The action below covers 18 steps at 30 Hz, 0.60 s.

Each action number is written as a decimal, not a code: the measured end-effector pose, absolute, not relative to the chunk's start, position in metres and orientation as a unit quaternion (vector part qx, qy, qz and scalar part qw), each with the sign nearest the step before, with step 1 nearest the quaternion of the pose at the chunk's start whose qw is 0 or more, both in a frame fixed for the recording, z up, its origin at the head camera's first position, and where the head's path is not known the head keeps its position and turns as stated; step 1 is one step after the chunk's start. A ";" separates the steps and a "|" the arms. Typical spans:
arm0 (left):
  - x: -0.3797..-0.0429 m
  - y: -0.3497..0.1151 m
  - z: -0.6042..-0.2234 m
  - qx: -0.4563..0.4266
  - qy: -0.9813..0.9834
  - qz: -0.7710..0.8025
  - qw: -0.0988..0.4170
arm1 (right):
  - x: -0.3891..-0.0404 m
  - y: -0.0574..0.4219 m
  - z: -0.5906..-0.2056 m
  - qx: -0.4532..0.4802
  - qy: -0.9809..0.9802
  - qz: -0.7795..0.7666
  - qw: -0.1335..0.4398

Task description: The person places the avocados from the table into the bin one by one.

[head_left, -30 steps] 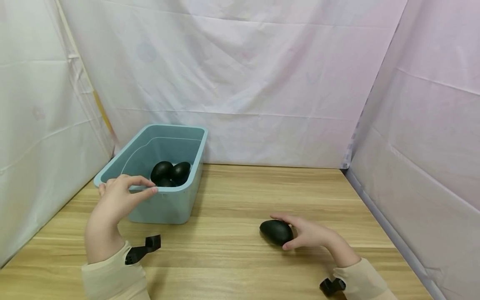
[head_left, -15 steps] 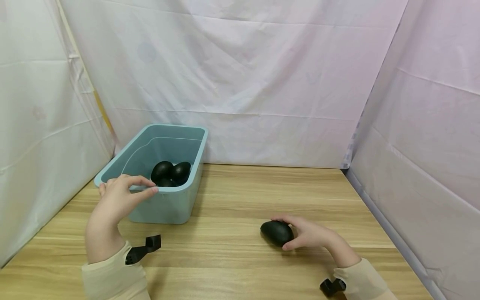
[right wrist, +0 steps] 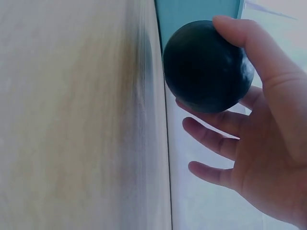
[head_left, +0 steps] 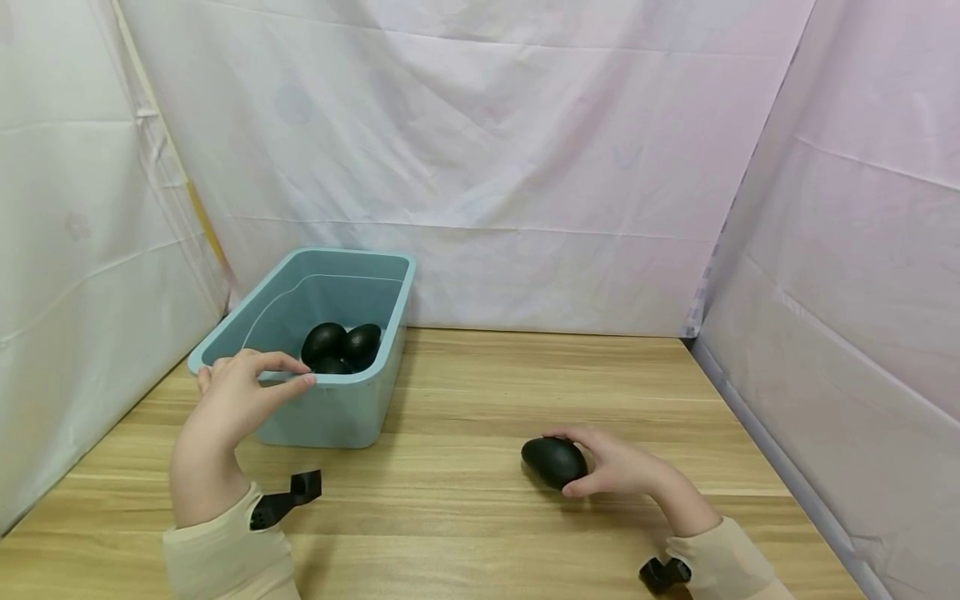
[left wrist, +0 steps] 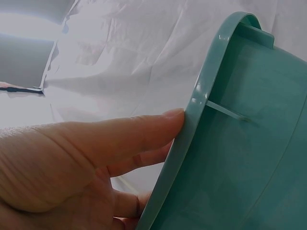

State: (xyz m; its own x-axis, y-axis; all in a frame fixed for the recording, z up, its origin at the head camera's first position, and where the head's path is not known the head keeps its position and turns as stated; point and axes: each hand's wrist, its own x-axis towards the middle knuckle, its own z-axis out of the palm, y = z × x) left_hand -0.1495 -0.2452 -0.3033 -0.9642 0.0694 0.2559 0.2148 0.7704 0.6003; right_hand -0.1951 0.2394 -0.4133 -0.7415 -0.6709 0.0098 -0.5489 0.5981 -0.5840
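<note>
My right hand [head_left: 611,465] grips a smooth, blackish-green avocado [head_left: 553,462] between thumb and fingers, close over the table. In the right wrist view the thumb lies across the top of this avocado [right wrist: 206,67], and the lower fingers spread away from it. On the left, my left hand [head_left: 236,396] pinches the near rim of a blue-green plastic bin [head_left: 315,412]. The left wrist view shows the thumb against the bin's rim [left wrist: 194,108], with other fingers partly hidden behind it. Inside the bin lie three more avocados [head_left: 324,342], one partly hidden by the front wall.
The wood-grain table [head_left: 480,533] runs back to a pale hanging cloth [head_left: 525,167]. Cloth also closes off both sides, with a grey strip [head_left: 772,450] along the right edge. Black wrist cameras [head_left: 285,500] sit on both sleeves.
The avocado in my right hand has risen very slightly, with the fingers closing a little further round it. My left hand and the bin stay where they were.
</note>
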 end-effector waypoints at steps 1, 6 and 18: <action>-0.150 -0.245 -0.303 -0.076 -0.934 -0.331 0.110 | -0.195 0.239 -0.413 -0.344 0.889 -0.287 0.101; -0.148 -0.246 -0.303 -0.078 -0.934 -0.329 0.112 | -0.192 0.238 -0.411 -0.336 0.896 -0.278 0.078; -0.148 -0.246 -0.303 -0.080 -0.932 -0.333 0.115 | -0.190 0.234 -0.405 -0.333 0.903 -0.270 0.025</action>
